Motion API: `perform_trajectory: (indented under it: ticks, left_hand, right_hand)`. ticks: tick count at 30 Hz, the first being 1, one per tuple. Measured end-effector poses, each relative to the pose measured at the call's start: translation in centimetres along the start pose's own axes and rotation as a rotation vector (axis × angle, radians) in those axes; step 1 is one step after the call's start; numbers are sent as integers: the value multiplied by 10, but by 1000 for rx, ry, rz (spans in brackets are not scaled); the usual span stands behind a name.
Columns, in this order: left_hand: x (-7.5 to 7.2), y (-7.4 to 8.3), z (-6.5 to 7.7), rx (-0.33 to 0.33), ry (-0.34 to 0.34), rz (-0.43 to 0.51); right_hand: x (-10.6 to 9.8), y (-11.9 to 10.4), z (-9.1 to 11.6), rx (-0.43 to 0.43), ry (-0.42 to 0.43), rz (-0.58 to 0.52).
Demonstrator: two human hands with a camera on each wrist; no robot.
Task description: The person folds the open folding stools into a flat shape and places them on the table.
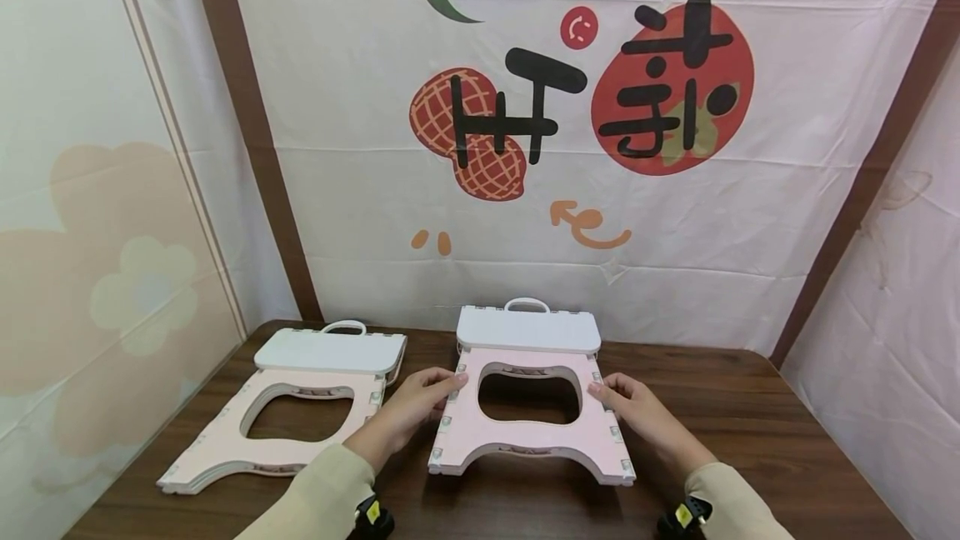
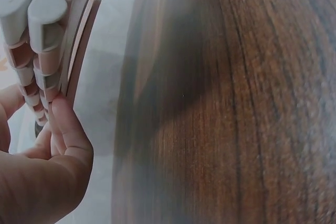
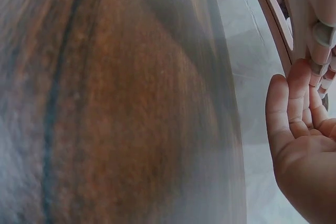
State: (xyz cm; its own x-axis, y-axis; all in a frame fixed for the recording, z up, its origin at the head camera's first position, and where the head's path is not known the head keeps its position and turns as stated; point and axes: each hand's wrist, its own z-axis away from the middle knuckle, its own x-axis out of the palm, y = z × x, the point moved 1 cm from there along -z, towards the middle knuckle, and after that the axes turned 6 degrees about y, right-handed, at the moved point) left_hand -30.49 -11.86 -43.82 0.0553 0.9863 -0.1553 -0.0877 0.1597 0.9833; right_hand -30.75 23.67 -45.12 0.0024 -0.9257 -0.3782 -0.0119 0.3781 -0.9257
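Observation:
Between my two hands is a folded pink step stool [image 1: 517, 436] with a white top panel and a small white carry handle. My left hand [image 1: 420, 402] grips its left edge, thumb on the upper face and fingers beneath. On the opposite edge, my right hand [image 1: 637, 407] holds it the same way. The near end of the stool appears raised off the table, with a shadow under it. In the left wrist view the hinged side of the stool [image 2: 47, 30] shows above the left hand [image 2: 52, 166]. The right wrist view shows the right hand [image 3: 304, 145] under the other hinged side.
A second folded stool [image 1: 217, 440], pale pink with a white panel and handle, lies flat on the left of the dark wooden table [image 1: 750, 457]. Behind the table hangs a printed white cloth [image 1: 360, 148]. More cloth hangs at both sides.

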Motion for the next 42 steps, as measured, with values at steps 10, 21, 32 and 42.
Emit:
perform_trajectory:
  ticks: [10, 21, 32, 42]
  left_hand:
    - [0, -1, 3, -20, -2, 0]
    - [-3, 1, 4, 20, -57, 45]
    - [-4, 4, 5, 54, -149, 57]
    - [1, 4, 5, 72, -186, 76]
  right_hand:
    - [0, 2, 1, 6, -19, -29]
    - [-5, 2, 3, -30, -62, -72]
    - [-15, 2, 7, -30, -126, -98]
    - [-19, 9, 8, -60, -125, -74]
